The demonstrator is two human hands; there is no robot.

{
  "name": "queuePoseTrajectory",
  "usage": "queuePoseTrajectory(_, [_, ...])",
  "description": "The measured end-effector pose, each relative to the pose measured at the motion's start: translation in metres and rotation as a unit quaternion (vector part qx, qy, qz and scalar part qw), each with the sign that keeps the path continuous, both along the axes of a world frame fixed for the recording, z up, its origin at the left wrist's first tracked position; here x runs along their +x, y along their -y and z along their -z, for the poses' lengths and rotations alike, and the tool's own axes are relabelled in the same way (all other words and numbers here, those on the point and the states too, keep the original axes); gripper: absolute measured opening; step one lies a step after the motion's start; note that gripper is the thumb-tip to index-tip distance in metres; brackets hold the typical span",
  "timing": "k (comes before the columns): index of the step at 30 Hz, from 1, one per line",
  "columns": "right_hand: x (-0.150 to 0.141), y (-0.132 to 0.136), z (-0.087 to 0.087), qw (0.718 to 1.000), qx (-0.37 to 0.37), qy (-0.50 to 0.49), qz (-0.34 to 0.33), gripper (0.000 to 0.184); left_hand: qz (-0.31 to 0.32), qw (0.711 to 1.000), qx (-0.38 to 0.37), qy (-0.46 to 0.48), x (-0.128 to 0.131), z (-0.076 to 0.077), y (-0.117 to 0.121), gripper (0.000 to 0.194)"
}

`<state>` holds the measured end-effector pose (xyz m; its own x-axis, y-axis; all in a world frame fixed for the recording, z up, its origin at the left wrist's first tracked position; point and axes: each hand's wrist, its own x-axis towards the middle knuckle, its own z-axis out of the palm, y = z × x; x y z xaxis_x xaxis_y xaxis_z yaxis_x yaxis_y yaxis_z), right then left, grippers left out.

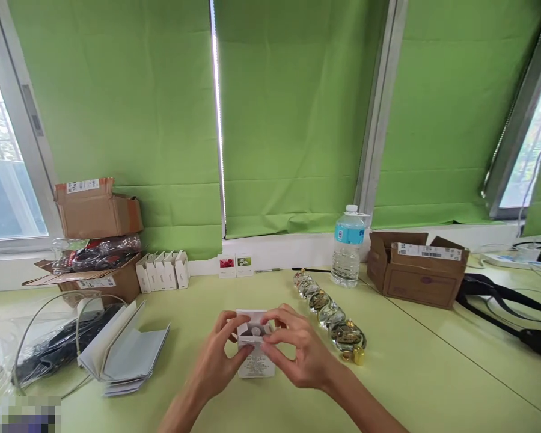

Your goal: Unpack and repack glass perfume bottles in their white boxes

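A small white carton with printed text on its front stands on the table, its top open and a lid flap raised at the back. Inside the opening a greyish round-topped piece shows, too small to name. My left hand grips the carton's left side between thumb and fingers. With thumb and fingertips, my right hand pinches the carton's upper right edge. To the right runs a row of round clear glass bottles with gold-coloured tops.
White cartons and two picture cards stand at the back. A water bottle and an open cardboard box are back right. Folded papers, a bagged black item and stacked boxes occupy the left.
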<state>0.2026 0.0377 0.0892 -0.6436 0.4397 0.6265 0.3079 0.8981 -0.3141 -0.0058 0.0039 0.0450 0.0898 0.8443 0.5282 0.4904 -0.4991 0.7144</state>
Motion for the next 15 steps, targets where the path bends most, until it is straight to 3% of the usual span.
queuePoseTrajectory(5, [0.0,0.006,-0.003,0.995,-0.093,0.035,-0.003,0.015,0.003,1.0,0.0,-0.025,0.001,-0.004,0.002,0.025])
queuePoseTrajectory(12, [0.002,-0.003,-0.003,0.996,-0.032,0.055,0.062,0.023,0.006,0.999,-0.008,-0.041,0.001,-0.007,0.005,0.024])
queuePoseTrajectory(15, [0.002,-0.006,-0.003,0.996,-0.042,0.052,0.06,0.041,0.003,0.999,-0.015,-0.049,0.001,-0.006,0.004,0.019])
